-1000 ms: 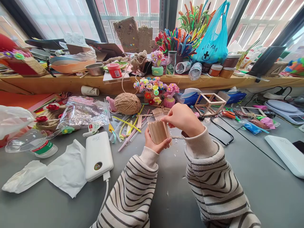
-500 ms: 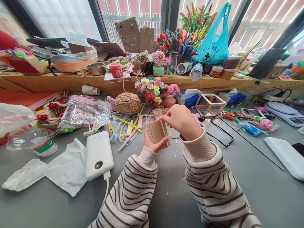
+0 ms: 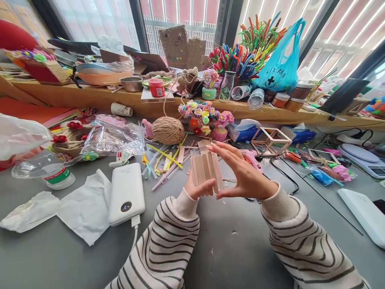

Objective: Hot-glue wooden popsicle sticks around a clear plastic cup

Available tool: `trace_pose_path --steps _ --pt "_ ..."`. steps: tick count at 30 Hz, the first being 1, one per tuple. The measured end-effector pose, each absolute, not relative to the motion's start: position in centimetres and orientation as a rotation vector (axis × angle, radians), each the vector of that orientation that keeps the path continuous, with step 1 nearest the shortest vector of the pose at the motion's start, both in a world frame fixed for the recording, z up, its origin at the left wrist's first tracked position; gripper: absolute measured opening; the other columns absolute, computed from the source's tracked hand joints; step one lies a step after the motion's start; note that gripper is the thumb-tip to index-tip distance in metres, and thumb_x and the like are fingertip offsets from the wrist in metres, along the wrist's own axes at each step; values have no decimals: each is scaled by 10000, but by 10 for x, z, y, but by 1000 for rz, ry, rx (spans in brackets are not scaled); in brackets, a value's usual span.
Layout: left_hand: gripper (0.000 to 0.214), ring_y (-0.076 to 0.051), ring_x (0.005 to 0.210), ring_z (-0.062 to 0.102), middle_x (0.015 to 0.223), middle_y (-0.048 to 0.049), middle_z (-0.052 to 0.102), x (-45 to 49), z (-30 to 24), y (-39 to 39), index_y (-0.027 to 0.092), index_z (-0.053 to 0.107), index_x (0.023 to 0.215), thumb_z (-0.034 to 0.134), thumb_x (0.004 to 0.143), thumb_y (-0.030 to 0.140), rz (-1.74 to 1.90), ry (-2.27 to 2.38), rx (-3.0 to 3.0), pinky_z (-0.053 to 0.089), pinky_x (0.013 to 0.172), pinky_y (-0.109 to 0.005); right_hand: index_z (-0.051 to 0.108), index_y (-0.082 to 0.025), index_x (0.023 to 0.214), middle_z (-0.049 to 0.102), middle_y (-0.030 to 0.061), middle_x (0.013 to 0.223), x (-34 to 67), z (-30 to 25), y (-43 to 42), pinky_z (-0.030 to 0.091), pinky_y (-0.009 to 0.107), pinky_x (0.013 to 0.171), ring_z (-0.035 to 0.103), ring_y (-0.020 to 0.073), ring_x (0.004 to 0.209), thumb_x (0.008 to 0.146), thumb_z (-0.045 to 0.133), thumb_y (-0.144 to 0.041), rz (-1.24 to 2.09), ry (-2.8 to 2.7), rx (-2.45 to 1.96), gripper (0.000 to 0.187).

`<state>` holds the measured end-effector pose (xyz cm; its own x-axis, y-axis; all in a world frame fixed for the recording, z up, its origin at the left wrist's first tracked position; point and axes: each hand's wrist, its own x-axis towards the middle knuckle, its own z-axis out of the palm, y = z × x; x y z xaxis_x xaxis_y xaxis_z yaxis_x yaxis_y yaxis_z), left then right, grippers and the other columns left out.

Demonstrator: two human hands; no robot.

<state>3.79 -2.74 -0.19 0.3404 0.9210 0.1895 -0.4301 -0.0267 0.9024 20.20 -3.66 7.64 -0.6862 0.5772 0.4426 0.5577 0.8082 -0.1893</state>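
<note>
Here, the slatted wooden piece point(image 3: 203, 168) sits within the left hand point(image 3: 195, 188).

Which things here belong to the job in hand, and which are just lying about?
Likely in the job:
- craft-stick piece, gripped by the left hand
- right hand, spread beside it
- perhaps the pink glue gun

Apparently just lying about:
- twine ball
- white power bank
- blue plastic bag
- kitchen scale
</note>
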Motion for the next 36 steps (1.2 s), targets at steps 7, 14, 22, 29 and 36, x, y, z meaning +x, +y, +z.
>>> trace_pose_path --steps 7,14,22,29,36 --pt "775 -343 1151 440 1215 -128 516 42 -2 -30 163 420 1247 682 572 438 1267 599 1197 349 949 -496 112 -208 1387 369 122 1356 198 77 -38 260 450 1048 254 256 1292 629 629 -558 83 -2462 -829 982" --pt "718 -355 1141 446 1187 -136 526 39 -2 -30 155 451 1205 688 580 419 1302 630 1217 337 958 -509 159 -203 1372 387 118 1350 196 73 -39 201 474 1068 257 247 1296 621 649 -539 113 -2432 -850 959" --pt "740 -386 1102 473 1123 -133 551 42 -5 -29 148 483 1161 712 527 453 1348 652 1153 376 930 -513 147 -198 1377 385 131 1352 194 70 -39 158 477 1079 270 246 1295 639 633 -541 125 -2424 -851 948" --pt "794 -359 1132 452 1192 -132 518 39 4 -33 163 422 1234 687 548 463 1273 596 1181 363 940 -510 153 -196 1369 402 129 1339 193 71 -40 173 453 1078 316 238 1272 629 658 -494 155 -2375 -800 944" --pt "808 -345 1174 421 1243 -130 488 35 17 -36 173 401 1250 693 553 458 1170 517 1153 385 931 -474 170 -192 1363 407 139 1325 188 68 -41 267 446 1044 357 253 1244 600 685 -431 233 -2273 -735 951"
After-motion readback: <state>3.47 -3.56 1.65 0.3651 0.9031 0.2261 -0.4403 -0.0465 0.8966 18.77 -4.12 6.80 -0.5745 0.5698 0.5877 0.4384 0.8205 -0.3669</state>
